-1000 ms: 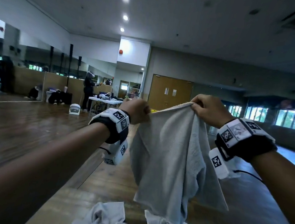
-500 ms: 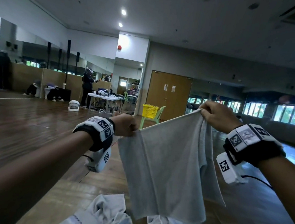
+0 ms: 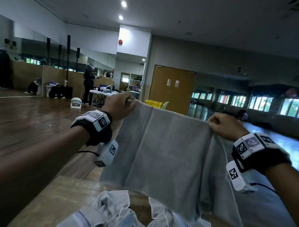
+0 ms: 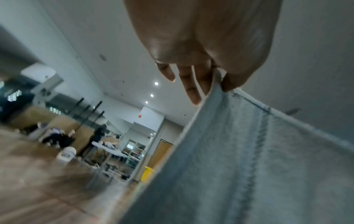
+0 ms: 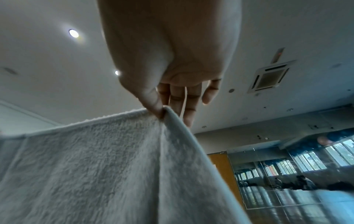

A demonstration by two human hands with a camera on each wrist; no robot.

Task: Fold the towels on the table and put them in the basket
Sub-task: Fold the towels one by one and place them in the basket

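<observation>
A: Where is the grey towel (image 3: 167,150) just now?

B: It hangs in the air above the wooden table (image 3: 63,196), stretched out flat by its top edge. The left hand (image 3: 119,103) pinches one upper corner and the right hand (image 3: 223,125) pinches the other, so the two hands are well apart with the cloth taut between them.

A: How do the hands grip it?

B: In the left wrist view the thumb and the nearest finger of the left hand (image 4: 208,45) clamp the towel's (image 4: 249,159) corner, while the other fingers (image 4: 192,92) hang loosely curled beside the cloth. In the right wrist view the right hand (image 5: 172,53) nips the towel's (image 5: 95,166) hem between thumb and forefinger, and a fold of cloth runs down from that pinch.

A: And below the towel?

B: More pale towels (image 3: 112,216) lie crumpled on the table, right under the hanging towel's lower edge. Whether that edge touches them cannot be told.

A: Is the basket to be seen?

B: A yellow basket (image 3: 154,103) shows far beyond the towel's top edge, near a brown double door (image 3: 172,90). Beyond the left hand a person (image 3: 88,83) stands at a white table (image 3: 102,92).
</observation>
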